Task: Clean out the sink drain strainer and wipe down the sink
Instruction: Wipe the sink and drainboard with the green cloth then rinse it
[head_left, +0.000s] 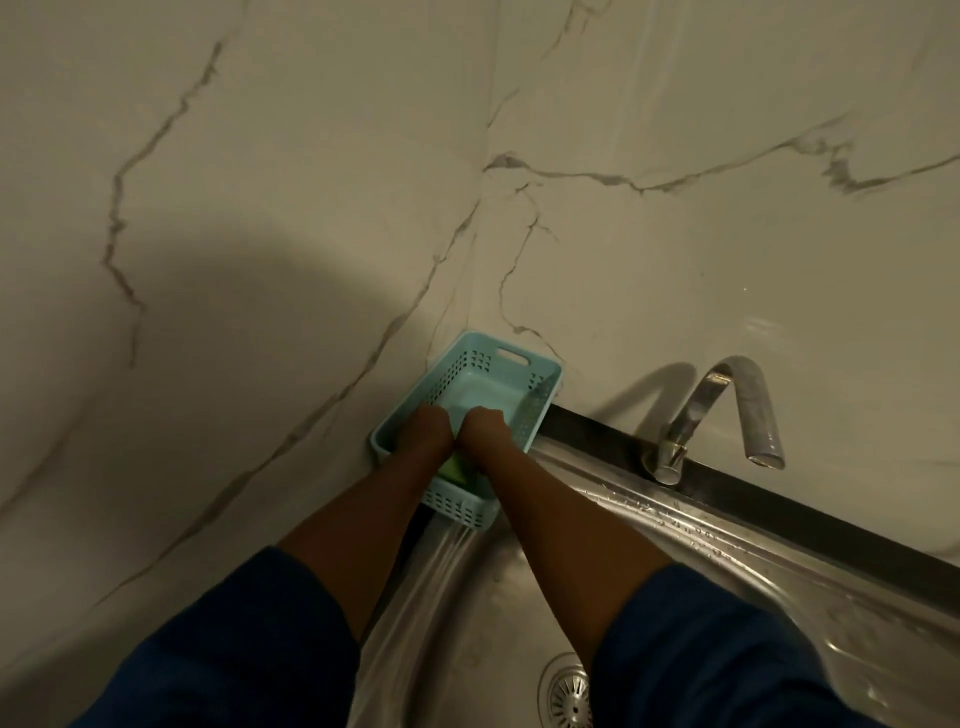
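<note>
Pale-blue plastic basket (540, 371) at the far-left corner of the sink (727, 545) takes the left hand (426, 431) and right hand (483, 431), likely fetching the green sponge (451, 469) beneath them, with their fingers hidden and the grip impossible to tell, while the drain strainer (569, 693) sits seated in the near basin.

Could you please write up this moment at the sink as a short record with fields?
place: steel sink, marbled wall behind
basket: light blue perforated basket at the sink's rim, against the wall
hands: left hand and right hand side by side inside the basket; grip hidden
between wrists: green item, possibly a sponge
faucet: faucet shows no stream
strainer: drain strainer seated in the sink
</note>
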